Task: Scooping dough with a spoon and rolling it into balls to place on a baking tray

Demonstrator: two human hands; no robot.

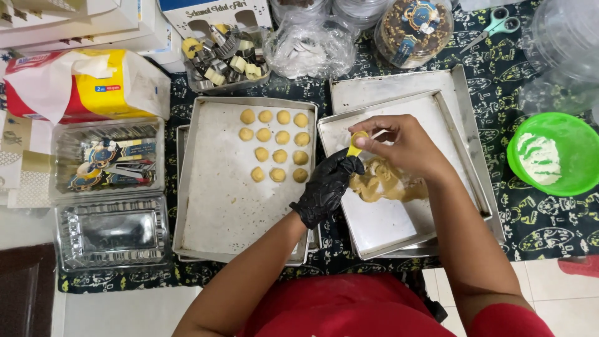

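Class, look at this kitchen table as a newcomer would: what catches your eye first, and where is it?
At the centre, a black-gloved left hand and a bare right hand meet at a small yellow scoop over a lump of dough on the right tray. Rows of dough balls fill the left tray. A bright green bowl sits far right.

Gloved left hand [326, 187] meets bare right hand [399, 146], fingers seemingly pinched.

Dark patterned tablecloth [499, 68] w/ pale motifs – pale tiled floor [112, 312] below, even bright light.
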